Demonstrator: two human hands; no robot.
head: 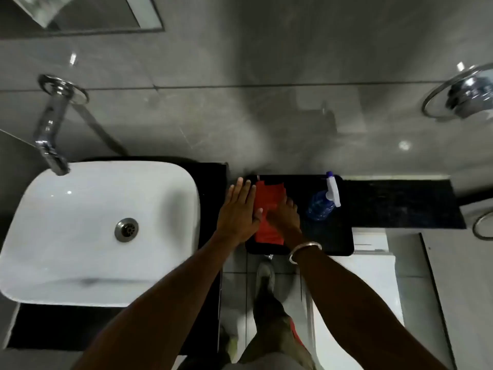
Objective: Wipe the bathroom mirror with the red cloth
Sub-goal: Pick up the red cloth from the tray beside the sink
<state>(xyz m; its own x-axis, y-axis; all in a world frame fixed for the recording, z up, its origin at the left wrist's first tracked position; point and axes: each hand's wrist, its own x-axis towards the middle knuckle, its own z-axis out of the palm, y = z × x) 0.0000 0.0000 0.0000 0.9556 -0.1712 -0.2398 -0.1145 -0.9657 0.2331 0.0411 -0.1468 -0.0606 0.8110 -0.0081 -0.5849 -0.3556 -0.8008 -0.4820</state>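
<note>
Both hands meet over the red cloth (268, 209), which lies folded flat in the left part of a black tray (333, 244). Right hand (284, 216) rests palm-down on the cloth's middle, fingers spread forward over the fabric; whether they pinch any of it cannot be told. A silver bangle (304, 249) circles that wrist. Left hand (237, 209) is held flat and wide, fingers straight and together, lying along the cloth's left edge and the tray's left rim, with its thumb touching the red fabric; it grips nothing.

Also in the tray, to the right of the cloth and apart from it, a spray bottle (324, 202) lies on its side. Its clear blue body holds blue-tinted liquid, though the level is hard to judge, and its white trigger head points toward the wall.

The tray sits on a dark countertop (400, 201) against a grey tiled wall (266, 116). Left of the tray stands a white basin (80, 249), with only a metal drain (126, 229) in its bowl and a chrome tap (50, 129) reaching over its back rim. A corner of the mirror (93, 14) shows at the upper left, well apart from the cloth.
</note>
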